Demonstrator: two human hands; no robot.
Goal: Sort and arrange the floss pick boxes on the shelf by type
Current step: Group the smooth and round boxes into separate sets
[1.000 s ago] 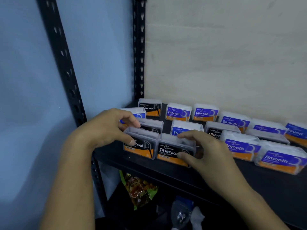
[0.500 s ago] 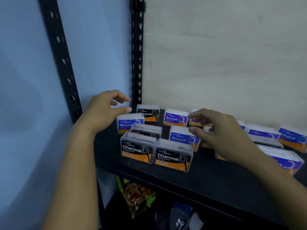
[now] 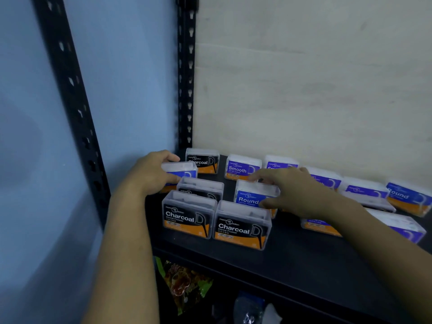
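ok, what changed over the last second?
The left hand let go of the front-left Charcoal box and the right hand let go of the front-right Charcoal box; both moved back. The left hand now grips the far-left blue-label box, and the right hand pinches the middle-row Round box. Those two Charcoal boxes stay side by side at the front of the shelf.

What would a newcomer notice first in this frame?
Two black Charcoal boxes stand side by side at the front left of the dark shelf. Behind them the left hand grips a blue-labelled box near the corner post, while the right hand holds the Round box in the middle row. Purple Smooth boxes line the back.
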